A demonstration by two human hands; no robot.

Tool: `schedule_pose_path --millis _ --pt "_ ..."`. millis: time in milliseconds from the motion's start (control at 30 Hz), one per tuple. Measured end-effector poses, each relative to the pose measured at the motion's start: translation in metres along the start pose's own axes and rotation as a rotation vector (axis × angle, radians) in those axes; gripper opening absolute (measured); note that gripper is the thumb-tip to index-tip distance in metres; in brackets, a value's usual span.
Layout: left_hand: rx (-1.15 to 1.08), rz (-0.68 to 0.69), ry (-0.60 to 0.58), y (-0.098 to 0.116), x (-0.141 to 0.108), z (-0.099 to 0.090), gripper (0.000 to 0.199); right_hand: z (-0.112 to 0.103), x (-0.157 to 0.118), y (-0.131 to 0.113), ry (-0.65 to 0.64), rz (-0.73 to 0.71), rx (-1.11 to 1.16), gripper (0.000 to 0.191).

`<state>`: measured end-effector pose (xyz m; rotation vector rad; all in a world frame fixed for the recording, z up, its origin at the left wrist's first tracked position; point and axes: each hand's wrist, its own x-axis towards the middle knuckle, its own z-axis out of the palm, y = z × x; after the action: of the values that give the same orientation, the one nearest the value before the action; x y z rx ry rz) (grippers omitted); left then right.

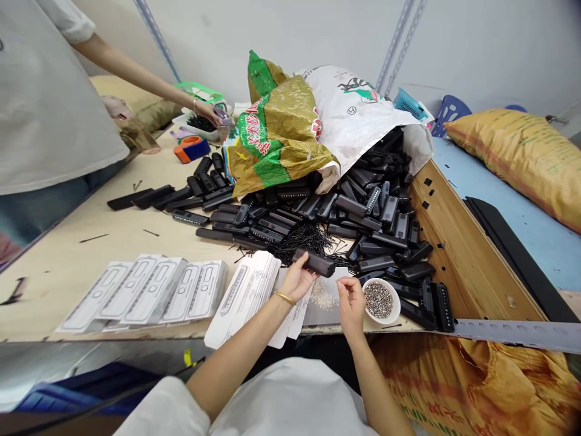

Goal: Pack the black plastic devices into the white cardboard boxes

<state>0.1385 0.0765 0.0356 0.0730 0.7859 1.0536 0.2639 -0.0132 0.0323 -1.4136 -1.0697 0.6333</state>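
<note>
My left hand (pixel 297 281), with a gold bangle at its wrist, is closed around one end of a long black plastic case (pixel 319 264). Just right of that case, my right hand (pixel 352 301) has its fingertips pinched together; anything between them is too small to make out. Beside the right hand stands a white bowl (pixel 396 309) full of small metal pieces (pixel 378 300). Small pale bits (pixel 323 295) lie on a grey sheet (pixel 315 315) below the held case. Behind my hands are a heap of thin black sticks (pixel 306 242) and many similar black cases (pixel 272 225).
Flat white printed cartons (pixel 247 290) lie left of my hands, beside a row of folded boxes (pixel 157 289). Large sacks (pixel 285 130) rest behind the pile. A wooden board (pixel 476 260) edges the right side. A co-worker's hand (pixel 207 112) reaches toward containers at back left.
</note>
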Motion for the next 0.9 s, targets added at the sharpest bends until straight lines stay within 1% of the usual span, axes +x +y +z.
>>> schedule_pose_path --millis 33,133,267,400,533,633,700,733,800,867,900 --pt "-0.052 -0.033 0.015 -0.002 -0.006 -0.003 0.004 0.003 -0.002 -0.002 0.013 -0.034 -0.033 0.014" --pt "-0.113 -0.056 0.039 -0.005 -0.019 -0.007 0.002 0.008 -0.005 -0.005 0.049 -0.094 -0.082 0.013" --pt "-0.093 -0.072 0.001 -0.005 -0.027 -0.009 0.008 0.01 -0.005 -0.006 0.051 -0.108 -0.097 0.013" --pt "-0.035 -0.029 -0.056 -0.009 -0.032 -0.013 0.01 0.009 -0.004 -0.008 0.06 -0.104 -0.126 0.014" --pt "0.038 0.046 -0.108 -0.015 -0.035 -0.015 0.02 0.008 -0.007 -0.006 0.045 -0.157 -0.17 0.015" --pt "0.042 0.064 -0.077 -0.015 -0.041 -0.011 0.025 0.011 -0.013 -0.002 0.054 -0.152 -0.138 0.015" --pt "0.067 0.092 -0.066 -0.011 -0.051 -0.008 0.028 0.01 -0.017 0.002 0.04 -0.096 -0.089 0.014" --pt "0.097 0.141 -0.085 -0.01 -0.057 -0.007 0.03 0.008 -0.019 0.004 0.025 -0.056 -0.06 0.015" --pt "0.24 0.294 -0.193 -0.011 -0.068 -0.008 0.034 -0.002 -0.019 0.009 0.04 0.033 0.001 0.019" --pt "0.523 0.421 -0.348 -0.02 -0.071 -0.012 0.035 -0.018 -0.013 0.012 0.157 0.106 0.049 0.025" --pt "0.697 0.448 -0.411 -0.028 -0.068 -0.013 0.034 -0.026 -0.009 0.013 0.233 0.125 0.059 0.026"
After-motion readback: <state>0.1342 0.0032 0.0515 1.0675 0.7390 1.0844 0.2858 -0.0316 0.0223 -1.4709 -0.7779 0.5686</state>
